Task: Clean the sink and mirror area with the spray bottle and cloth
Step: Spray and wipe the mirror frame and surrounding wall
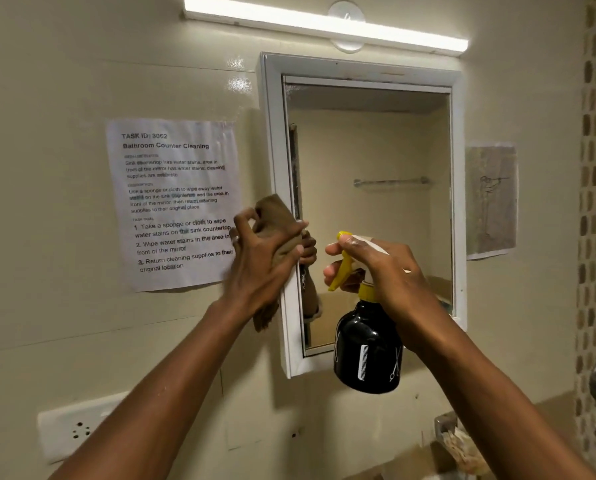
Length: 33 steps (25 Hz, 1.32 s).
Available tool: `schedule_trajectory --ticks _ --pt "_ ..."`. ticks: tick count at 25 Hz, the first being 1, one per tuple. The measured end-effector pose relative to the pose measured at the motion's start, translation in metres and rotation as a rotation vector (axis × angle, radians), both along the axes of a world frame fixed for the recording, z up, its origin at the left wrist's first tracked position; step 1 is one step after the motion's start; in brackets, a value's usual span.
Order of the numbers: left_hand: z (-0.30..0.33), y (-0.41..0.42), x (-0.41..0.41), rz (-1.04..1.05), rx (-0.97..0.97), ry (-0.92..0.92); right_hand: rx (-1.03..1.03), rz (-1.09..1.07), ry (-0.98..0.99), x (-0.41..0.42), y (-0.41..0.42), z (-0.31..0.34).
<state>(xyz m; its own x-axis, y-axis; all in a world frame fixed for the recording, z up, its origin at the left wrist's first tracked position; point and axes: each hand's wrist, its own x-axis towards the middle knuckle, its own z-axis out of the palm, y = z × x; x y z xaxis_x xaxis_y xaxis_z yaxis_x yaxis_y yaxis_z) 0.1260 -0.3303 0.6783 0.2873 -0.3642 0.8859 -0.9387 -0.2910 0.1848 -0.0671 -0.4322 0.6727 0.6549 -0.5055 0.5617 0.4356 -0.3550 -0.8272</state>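
- The mirror (369, 209) with its white frame (275, 168) hangs on the wall right in front of both hands. The sink cannot be seen from here.
- The paper sheet (175, 202) with the job steps is stuck on the wall just behind and beside the left hand.
- The spray bottle (367, 344) is black with a yellow trigger. It hangs from the right hand, standing tall, bottom down. Its nozzle points left, not quite straight at the glass.
- The right hand (386, 268) is wrapped tight around the bottle's top, with a finger near the trigger.
- The left hand (268, 258) is squeezed shut on the brown cloth (275, 220), pressed on the left side of the frame. The cloth runs up and down, sticking out above and below the hand.
- I think the frame is being wiped now. To do it well, rub down the whole side, then turn the nozzle to the glass before squeezing.
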Motion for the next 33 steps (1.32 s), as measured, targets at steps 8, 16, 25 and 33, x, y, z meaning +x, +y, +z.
schedule_trajectory --ticks 8,16,25,33 --pt "-0.061 0.012 0.003 -0.15 0.055 0.082 -0.027 -0.013 -0.002 0.003 0.007 -0.003" --pt "0.082 0.003 0.003 -0.291 -0.56 0.282 -0.019 0.003 -0.033 -0.013 0.0 0.007" --pt "0.168 -0.037 0.02 -0.134 -0.335 0.023 -0.015 -0.023 -0.041 -0.015 -0.023 0.003" --pt "0.096 -0.025 0.017 -0.097 -0.163 -0.049 0.019 0.013 -0.054 0.007 -0.023 -0.01"
